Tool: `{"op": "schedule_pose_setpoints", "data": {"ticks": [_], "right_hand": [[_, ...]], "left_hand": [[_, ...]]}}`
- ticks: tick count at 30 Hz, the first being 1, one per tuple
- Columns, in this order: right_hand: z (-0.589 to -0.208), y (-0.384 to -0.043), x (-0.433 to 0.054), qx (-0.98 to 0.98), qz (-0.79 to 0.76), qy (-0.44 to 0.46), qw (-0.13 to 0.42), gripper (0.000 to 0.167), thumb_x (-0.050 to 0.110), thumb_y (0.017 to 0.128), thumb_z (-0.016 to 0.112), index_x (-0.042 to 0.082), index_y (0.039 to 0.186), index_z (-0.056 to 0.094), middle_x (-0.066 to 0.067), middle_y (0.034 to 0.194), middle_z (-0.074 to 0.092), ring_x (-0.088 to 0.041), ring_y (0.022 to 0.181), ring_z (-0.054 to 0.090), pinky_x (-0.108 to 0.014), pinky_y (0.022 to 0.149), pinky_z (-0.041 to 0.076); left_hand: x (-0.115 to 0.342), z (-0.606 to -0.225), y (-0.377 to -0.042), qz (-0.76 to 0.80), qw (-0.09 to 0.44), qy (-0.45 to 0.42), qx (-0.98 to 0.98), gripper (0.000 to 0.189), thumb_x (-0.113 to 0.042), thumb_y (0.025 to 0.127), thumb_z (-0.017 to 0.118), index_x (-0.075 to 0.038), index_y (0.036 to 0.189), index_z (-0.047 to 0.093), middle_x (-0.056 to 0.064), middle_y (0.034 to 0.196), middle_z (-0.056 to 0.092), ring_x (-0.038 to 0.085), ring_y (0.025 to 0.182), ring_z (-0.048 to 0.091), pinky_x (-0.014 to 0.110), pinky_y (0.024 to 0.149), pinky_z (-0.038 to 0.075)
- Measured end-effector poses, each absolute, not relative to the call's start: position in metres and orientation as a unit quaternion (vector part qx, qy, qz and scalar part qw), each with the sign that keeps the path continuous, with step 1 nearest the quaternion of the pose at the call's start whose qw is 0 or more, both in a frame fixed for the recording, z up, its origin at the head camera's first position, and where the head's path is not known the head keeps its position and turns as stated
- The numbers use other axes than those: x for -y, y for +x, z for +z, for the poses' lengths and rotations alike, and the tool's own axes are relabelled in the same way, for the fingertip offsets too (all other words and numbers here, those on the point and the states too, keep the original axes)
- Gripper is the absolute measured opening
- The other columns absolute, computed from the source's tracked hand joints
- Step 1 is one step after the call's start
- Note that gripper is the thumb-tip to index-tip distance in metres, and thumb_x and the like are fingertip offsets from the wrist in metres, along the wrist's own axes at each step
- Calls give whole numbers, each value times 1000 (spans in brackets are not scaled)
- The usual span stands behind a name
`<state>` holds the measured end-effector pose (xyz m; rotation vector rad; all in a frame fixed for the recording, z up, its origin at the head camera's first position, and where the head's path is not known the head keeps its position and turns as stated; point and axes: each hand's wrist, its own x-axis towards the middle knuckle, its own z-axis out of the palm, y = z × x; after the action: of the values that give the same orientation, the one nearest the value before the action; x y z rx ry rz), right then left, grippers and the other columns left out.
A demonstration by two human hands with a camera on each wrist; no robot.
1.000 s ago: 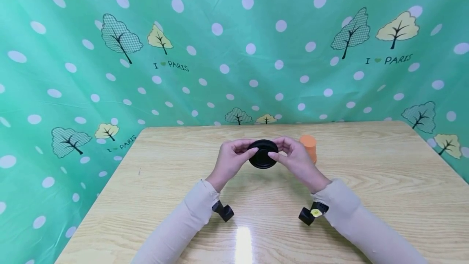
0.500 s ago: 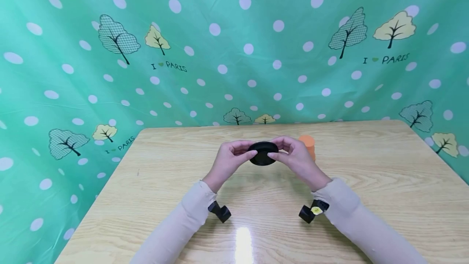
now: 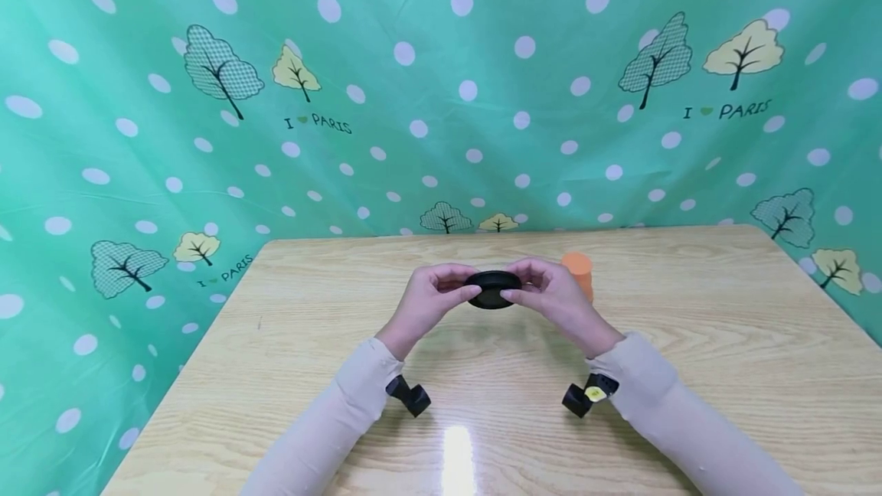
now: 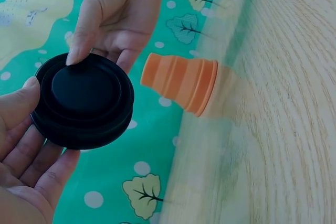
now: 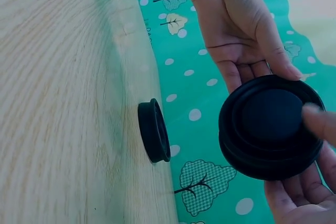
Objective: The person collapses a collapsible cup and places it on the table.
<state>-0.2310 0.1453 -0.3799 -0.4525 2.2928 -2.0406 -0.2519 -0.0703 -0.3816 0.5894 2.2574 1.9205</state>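
Observation:
A black collapsible cup [image 3: 491, 298], folded into a thick disc with concentric rings, is held above the table by both hands. My left hand [image 3: 430, 301] grips its left rim, thumb on the near face and fingers behind. On the opposite rim my right hand [image 3: 554, 298] pinches it the same way. The left wrist view shows the cup's [image 4: 84, 90] round raised centre, with a thumb at the rim on either side. Just beyond my right hand stands an orange collapsible cup [image 4: 181, 82], extended and stepped, its narrow end up.
A short black ring-shaped piece [image 5: 153, 131] sits on the wooden table [image 5: 63, 129] in the right wrist view; the head view does not show it. Behind the table's far edge hangs a green dotted cloth [image 3: 386, 98] with printed trees.
The black cup has tilted, so its face shows as a flatter oval in the head view. My left wrist has shifted slightly left. The orange cup has stayed put.

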Motion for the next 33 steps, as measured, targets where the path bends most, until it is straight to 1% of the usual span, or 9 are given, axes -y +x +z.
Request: {"op": "schedule_pose_setpoints", "data": {"ticks": [3,7,14,17,21,25,29,31,33], "right_hand": [[-380,-232,-146,-742,-654,-144,28,37,11,84,72,-5,115,59,-13,107,63,-14,91,62,-22,79,52],[-380,-234,-149,-750,-645,-141,43,43,19,87,69,-3,122,57,-14,116,61,-14,100,60,-23,85,49],[-379,-234,-153,-763,-627,-139,74,49,28,93,61,0,132,51,-18,130,54,-24,116,55,-37,97,44],[-379,-236,-153,-746,-643,-142,96,53,28,95,58,-6,134,46,-24,132,51,-29,118,53,-40,100,43],[-379,-236,-153,-716,-671,-141,132,56,28,96,56,-14,131,44,-29,128,52,-32,113,57,-36,96,46],[-379,-236,-152,-698,-688,-130,148,57,28,95,58,-15,130,44,-27,123,56,-26,109,61,-33,94,48],[-380,-236,-152,-682,-706,-123,149,58,26,94,59,-16,131,43,-25,127,54,-19,107,61,-31,97,45],[-379,-237,-151,-678,-712,-117,144,58,24,94,60,-15,133,42,-26,131,50,-14,107,61,-30,97,45],[-379,-236,-151,-684,-709,-113,131,57,24,94,60,-12,134,41,-26,133,48,-10,105,60,-28,97,45]], "left_hand": [[71,-381,-252,635,62,198,-744,26,-10,84,72,0,108,69,13,103,69,14,86,66,27,79,54],[72,-379,-250,636,57,203,-742,26,-11,83,73,0,107,69,12,104,69,15,87,67,29,79,54],[71,-376,-247,659,39,216,-720,25,-6,81,73,2,105,69,13,101,69,14,85,67,28,76,55],[71,-375,-247,670,34,221,-708,25,-1,80,73,6,103,69,16,100,69,13,83,67,27,75,55],[70,-376,-247,675,34,227,-701,25,1,80,72,8,103,68,17,100,68,18,86,67,25,74,55],[70,-376,-247,671,35,228,-705,24,1,80,72,7,104,68,16,101,68,26,91,66,23,73,54],[71,-376,-247,666,41,232,-708,28,-2,81,72,3,108,69,15,105,68,21,94,66,22,73,53],[71,-376,-247,663,44,231,-710,31,-5,82,73,-1,112,68,13,109,68,18,98,66,25,77,53],[72,-376,-248,657,42,229,-717,36,-8,82,73,-4,117,66,9,116,66,19,106,62,29,86,51]]}}
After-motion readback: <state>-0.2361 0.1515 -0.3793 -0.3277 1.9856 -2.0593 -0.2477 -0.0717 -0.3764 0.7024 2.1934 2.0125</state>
